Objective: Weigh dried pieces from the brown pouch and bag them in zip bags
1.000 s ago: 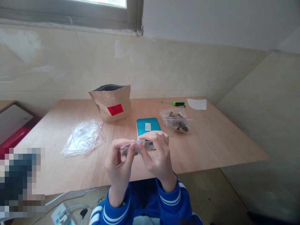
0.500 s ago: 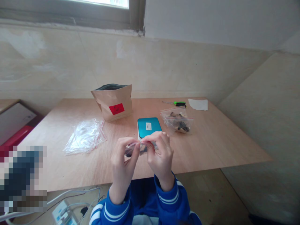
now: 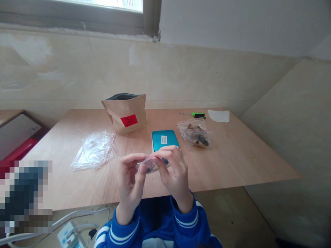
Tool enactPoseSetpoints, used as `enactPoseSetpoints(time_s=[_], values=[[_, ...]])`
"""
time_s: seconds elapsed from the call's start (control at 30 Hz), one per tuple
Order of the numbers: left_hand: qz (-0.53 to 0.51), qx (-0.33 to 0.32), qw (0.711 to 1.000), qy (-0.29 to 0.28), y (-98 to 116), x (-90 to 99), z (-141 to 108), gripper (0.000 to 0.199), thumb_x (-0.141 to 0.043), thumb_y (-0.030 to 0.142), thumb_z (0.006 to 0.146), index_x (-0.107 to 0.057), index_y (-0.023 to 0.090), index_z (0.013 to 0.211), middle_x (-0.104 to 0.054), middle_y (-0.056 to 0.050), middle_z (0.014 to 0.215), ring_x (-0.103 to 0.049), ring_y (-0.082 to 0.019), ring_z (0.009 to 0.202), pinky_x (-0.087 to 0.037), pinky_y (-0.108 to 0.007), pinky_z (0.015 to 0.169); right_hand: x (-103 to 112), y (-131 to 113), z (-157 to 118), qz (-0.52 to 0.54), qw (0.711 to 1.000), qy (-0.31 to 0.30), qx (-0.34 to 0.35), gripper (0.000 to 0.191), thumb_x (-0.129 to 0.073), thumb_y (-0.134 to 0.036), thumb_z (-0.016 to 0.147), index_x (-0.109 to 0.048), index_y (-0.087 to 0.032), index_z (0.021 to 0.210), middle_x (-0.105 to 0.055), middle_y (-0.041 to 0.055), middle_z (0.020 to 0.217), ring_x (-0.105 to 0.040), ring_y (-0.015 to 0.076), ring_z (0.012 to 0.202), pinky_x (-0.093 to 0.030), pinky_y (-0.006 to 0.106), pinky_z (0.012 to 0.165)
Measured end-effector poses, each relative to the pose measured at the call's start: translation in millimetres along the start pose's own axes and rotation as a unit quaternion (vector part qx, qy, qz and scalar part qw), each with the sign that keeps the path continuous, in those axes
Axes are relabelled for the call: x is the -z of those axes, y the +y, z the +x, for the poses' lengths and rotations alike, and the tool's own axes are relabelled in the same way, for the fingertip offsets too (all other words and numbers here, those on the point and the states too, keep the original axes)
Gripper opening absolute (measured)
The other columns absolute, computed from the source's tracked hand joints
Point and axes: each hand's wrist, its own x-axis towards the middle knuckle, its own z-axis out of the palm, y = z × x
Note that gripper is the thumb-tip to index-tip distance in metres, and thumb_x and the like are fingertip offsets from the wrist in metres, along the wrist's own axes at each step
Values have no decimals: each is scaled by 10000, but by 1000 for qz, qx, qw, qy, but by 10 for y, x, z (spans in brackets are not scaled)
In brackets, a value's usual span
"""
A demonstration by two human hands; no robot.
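A small clear plastic bag (image 3: 150, 166) with dark pieces inside hangs between my hands above the near part of the table. My right hand (image 3: 173, 169) pinches its top edge between thumb and fingers. On the bag's left side, the fingers and thumb of my left hand (image 3: 131, 177) curl around its edge, closed on it. Just behind the hands lies a teal flat-topped device (image 3: 165, 138) with a white label. Two filled clear bags (image 3: 198, 136) with brown and dark pieces lie to its right.
A brown paper pouch (image 3: 129, 112) with a red label stands open at the back. Flat clear bags (image 3: 94, 150) lie left. A green-black screwdriver (image 3: 198, 114) and white paper (image 3: 219, 116) lie back right. Cables and a power strip (image 3: 70, 236) are below the table edge.
My left hand has shifted slightly left, its thumb further from my right hand. The bag's top now shows more between them.
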Motion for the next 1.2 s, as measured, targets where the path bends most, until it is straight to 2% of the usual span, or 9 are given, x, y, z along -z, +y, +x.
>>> enactPoseSetpoints(time_s=[0.13, 0.23, 0.4, 0.53, 0.77, 0.9, 0.97, 1.03, 1.2], values=[[23, 11, 1000, -14, -73, 8, -11, 88, -600, 253, 938, -629, 216, 1012, -691, -22, 890, -687, -124, 775, -571, -210, 639, -51, 47, -18, -14, 1000, 20, -9, 108, -520, -214, 1000, -583, -235, 914, -661, 24, 881, -602, 179, 851, -453, 330, 788], [39, 13, 999, -3, -117, -17, -14, 55, -609, 236, 933, -634, 218, 978, -690, -15, 895, -677, -120, 782, -567, -219, 669, -110, 76, -33, -30, 999, 34, -13, 160, -476, -253, 1025, -547, -232, 883, -645, 9, 828, -584, 165, 791, -426, 314, 763], [54, 30, 998, 1, -138, -40, -16, 35, -616, 243, 930, -631, 227, 958, -678, 11, 838, -665, -104, 721, -551, -207, 637, -168, 116, -52, -64, 997, 39, -15, 256, -425, -327, 1041, -525, -226, 829, -613, 1, 761, -542, 162, 721, -389, 311, 725], [42, 49, 998, 8, -142, -16, -14, 45, -628, 258, 924, -634, 222, 950, -681, 5, 829, -681, -115, 732, -553, -214, 634, -182, 125, -70, -57, 998, 26, -20, 271, -419, -354, 1039, -541, -225, 834, -615, 12, 766, -529, 169, 726, -396, 310, 718], [19, 60, 997, 41, -135, -11, -2, 63, -652, 277, 906, -644, 216, 912, -659, 14, 783, -649, -104, 678, -523, -195, 570, -115, 126, -90, -10, 999, -39, -14, 172, -446, -306, 1036, -577, -222, 963, -677, 27, 865, -586, 179, 801, -426, 315, 756], [-4, 59, 998, 9, -133, -17, -5, 51, -640, 264, 913, -655, 217, 899, -662, 8, 804, -655, -112, 710, -532, -213, 618, -75, 134, -87, 7, 999, -45, -8, 172, -501, -374, 1012, -591, -230, 1042, -714, 26, 936, -618, 180, 831, -438, 319, 776], [-18, 63, 998, -14, -133, -26, -6, 59, -634, 262, 916, -658, 216, 888, -664, 4, 806, -656, -116, 714, -532, -220, 635, -70, 141, -91, 24, 999, -35, -7, 117, -539, -333, 999, -600, -239, 1033, -724, 12, 940, -631, 169, 838, -444, 309, 782], [-30, 70, 997, -27, -135, -40, -11, 71, -629, 263, 919, -660, 215, 876, -663, 1, 800, -655, -120, 711, -528, -223, 634, -70, 151, -103, 38, 999, -20, -8, 59, -554, -255, 993, -612, -245, 987, -720, -4, 896, -635, 156, 824, -446, 297, 771], [-41, 90, 994, -53, -158, -77, -39, 84, -624, 274, 921, -664, 213, 880, -667, -6, 797, -653, -130, 708, -525, -231, 618, -104, 187, -131, 2, 999, 36, -17, 143, -560, -195, 983, -596, -239, 853, -659, -20, 753, -589, 151, 716, -438, 293, 715]])
